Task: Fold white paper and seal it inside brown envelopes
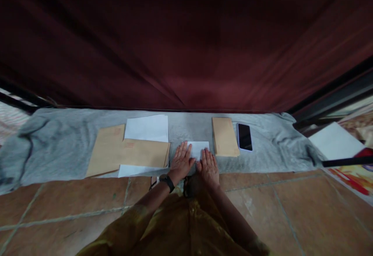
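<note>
White paper (198, 147) lies just left of the rightmost kraft envelopes (225, 137), partly under the flat, ungripping left hand (181, 161) and right hand (209, 166). Probably light and easily creased, it suits pinching by its edges.

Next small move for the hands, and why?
I'd probably press the white paper smooth by sliding both hands outward. The left hand and right hand already rest flat at its opposite sides, fingers spread over its edges, and neither is gripping anything.
</note>
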Tool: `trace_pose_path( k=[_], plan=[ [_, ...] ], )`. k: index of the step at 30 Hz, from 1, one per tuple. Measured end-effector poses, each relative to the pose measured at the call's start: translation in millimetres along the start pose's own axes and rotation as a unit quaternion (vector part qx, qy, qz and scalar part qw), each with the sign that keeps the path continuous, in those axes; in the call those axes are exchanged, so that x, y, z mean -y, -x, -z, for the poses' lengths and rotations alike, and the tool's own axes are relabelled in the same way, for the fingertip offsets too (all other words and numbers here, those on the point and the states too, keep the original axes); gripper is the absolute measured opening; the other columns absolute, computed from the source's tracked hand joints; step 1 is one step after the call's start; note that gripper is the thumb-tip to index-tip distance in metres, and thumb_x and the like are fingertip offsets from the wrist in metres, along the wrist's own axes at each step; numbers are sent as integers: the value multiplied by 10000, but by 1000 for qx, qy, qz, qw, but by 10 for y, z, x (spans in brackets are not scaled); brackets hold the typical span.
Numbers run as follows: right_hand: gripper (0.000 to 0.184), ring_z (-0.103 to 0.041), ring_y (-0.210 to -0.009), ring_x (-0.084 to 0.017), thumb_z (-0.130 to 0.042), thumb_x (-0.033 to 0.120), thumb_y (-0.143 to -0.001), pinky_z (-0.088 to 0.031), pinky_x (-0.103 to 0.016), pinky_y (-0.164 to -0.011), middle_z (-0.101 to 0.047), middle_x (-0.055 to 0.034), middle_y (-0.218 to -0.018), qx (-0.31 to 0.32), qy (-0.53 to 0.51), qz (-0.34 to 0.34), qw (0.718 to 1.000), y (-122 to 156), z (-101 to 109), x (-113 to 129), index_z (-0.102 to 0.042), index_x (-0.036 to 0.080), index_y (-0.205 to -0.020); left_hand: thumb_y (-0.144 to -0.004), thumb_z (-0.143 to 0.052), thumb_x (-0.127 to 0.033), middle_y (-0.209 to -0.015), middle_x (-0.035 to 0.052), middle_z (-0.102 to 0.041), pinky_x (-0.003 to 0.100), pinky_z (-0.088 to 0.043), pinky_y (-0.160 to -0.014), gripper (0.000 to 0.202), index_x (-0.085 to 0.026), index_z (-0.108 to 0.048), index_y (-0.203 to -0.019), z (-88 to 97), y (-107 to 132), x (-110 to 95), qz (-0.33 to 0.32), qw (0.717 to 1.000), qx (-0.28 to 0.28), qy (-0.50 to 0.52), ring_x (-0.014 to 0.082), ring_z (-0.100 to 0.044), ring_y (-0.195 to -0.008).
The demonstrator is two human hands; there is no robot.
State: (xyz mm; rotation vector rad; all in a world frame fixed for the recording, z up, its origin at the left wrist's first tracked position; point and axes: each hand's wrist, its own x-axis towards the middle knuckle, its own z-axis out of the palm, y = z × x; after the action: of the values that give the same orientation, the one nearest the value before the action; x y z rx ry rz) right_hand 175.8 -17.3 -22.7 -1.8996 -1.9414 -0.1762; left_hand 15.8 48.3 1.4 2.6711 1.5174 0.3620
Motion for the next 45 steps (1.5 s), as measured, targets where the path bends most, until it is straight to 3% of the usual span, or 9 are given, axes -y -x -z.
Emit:
trace_pose_path(
  k=[6,13,18,22,29,34,40,45],
  plan=[
    [639,-413,-1456,-302,-364,396,-1061,-360,-500,-1171,-406,-210,-1580,26,-1,-13,1000,149,91,-65,-225,93,-1607,-1005,-471,-450,-1640,202,-298,522,-281,-1222,657,-101,-364,-1551,3,0,-5,-3,1000,-10,-13,341,-242,-1535],
    [621,-426,-1447,-304,-362,418,-1063,-373,-519,-1159,-445,-209,-1557,40,-8,-28,999,248,201,-120,-274,107,-1593,-1008,-468,-458,-1632,205,-316,536,-275,-1219,649,-100,-381,-1542,-13,-3,6,-6,1000,-13,-12,356,-242,-1533],
    [600,-368,-1483,-306,-379,378,-1058,-380,-506,-1166,-402,-214,-1582,47,-20,-9,999,131,260,-55,-319,65,-1566,-1003,-471,-448,-1628,199,-329,533,-277,-1218,641,-98,-397,-1535,18,-18,-5,-3,1000,-1,-13,362,-252,-1529],
    [540,-355,-1492,-281,-372,330,-1055,-378,-490,-1174,-399,-160,-1598,68,-43,34,996,-23,204,81,-370,122,-1553,-1004,-457,-439,-1625,195,-336,537,-275,-1217,638,-107,-388,-1545,6,-27,3,4,1000,12,-8,350,-253,-1531],
    [554,-405,-1460,-301,-442,323,-1039,-378,-519,-1161,-391,-176,-1599,62,-22,16,998,-18,96,87,-366,160,-1563,-994,-460,-432,-1638,186,-311,534,-261,-1226,672,-115,-331,-1572,-21,15,10,3,1000,0,-6,327,-253,-1534],
    [571,-380,-1473,-316,-436,352,-1042,-359,-508,-1177,-345,-189,-1619,61,-18,17,998,11,96,81,-366,128,-1563,-1008,-412,-397,-1628,211,-316,519,-271,-1228,674,-66,-278,-1580,16,167,-2,18,1000,12,-8,303,-264,-1533],
    [598,-372,-1478,-327,-429,332,-1036,-374,-540,-1160,-328,-184,-1627,58,-27,14,998,20,75,88,-302,147,-1590,-994,-454,-432,-1625,225,-317,505,-293,-1223,725,-26,-270,-1567,102,527,1,-1,1000,23,-12,315,-255,-1534],
    [597,-360,-1485,-326,-414,350,-1043,-376,-538,-1158,-315,-185,-1633,60,-34,21,997,19,77,70,-303,133,-1588,-991,-465,-419,-1634,214,-302,500,-311,-1219,737,-48,-236,-1584,176,729,14,-12,999,25,-18,310,-247,-1537]
  ],
)
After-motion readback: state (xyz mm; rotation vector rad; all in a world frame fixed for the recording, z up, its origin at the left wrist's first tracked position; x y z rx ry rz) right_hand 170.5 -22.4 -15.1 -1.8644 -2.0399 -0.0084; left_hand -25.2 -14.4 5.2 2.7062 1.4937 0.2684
